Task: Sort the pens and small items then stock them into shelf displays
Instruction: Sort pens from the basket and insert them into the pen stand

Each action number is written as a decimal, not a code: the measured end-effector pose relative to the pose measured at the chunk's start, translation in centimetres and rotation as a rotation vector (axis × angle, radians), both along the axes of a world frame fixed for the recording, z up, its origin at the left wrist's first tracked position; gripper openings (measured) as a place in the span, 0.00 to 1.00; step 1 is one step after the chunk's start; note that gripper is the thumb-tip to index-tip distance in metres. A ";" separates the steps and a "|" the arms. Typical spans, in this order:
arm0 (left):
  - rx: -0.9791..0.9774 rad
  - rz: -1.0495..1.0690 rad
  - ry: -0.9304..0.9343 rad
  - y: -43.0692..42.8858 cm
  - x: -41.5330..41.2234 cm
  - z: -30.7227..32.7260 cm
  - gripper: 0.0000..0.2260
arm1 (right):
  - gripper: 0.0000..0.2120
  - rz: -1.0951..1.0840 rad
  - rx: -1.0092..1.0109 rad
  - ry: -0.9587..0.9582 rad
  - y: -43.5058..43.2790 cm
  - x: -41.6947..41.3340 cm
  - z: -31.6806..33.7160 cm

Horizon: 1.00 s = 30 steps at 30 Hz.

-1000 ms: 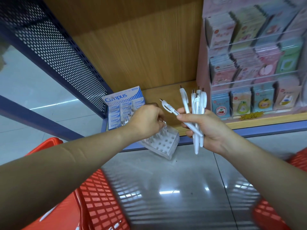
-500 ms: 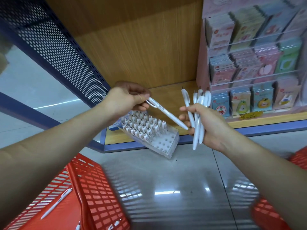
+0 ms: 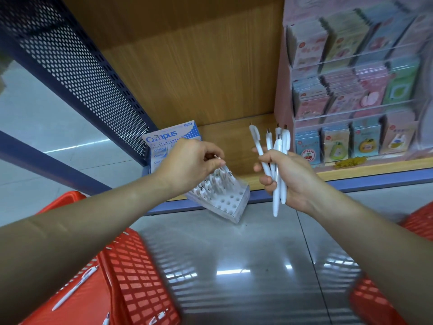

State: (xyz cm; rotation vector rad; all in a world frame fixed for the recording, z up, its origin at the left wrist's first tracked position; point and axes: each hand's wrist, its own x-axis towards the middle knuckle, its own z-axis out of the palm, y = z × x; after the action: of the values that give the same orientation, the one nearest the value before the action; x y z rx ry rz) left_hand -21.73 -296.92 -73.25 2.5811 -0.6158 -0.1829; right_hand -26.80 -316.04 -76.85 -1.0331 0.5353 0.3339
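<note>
Our left hand (image 3: 194, 164) pinches one white pen (image 3: 226, 170) over the slotted pen holder (image 3: 230, 204) at the shelf (image 3: 234, 137) edge. Our right hand (image 3: 290, 177) grips a bunch of white pens (image 3: 285, 141), upright, just right of the holder.

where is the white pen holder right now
Head view, just left of centre: the pen holder tilts over the front edge of the shelf, under the left hand, with the Campus box to its left.
</note>
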 end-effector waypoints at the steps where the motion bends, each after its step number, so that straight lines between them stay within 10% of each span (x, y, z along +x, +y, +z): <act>1: 0.016 -0.018 0.004 -0.1 0.0 -0.4 0.04 | 0.12 -0.004 0.003 0.003 0.0 0.0 0.0; 30: 0.266 -0.245 -0.066 -1.6 0.4 -2.7 0.09 | 0.07 0.026 -0.020 -0.070 0.1 0.0 -0.2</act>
State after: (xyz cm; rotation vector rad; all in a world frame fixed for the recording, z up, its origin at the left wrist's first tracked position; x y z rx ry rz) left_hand -21.29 -298.55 -75.91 2.7669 -0.9928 -0.2778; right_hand -26.80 -315.97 -77.04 -1.0678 0.4631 0.3145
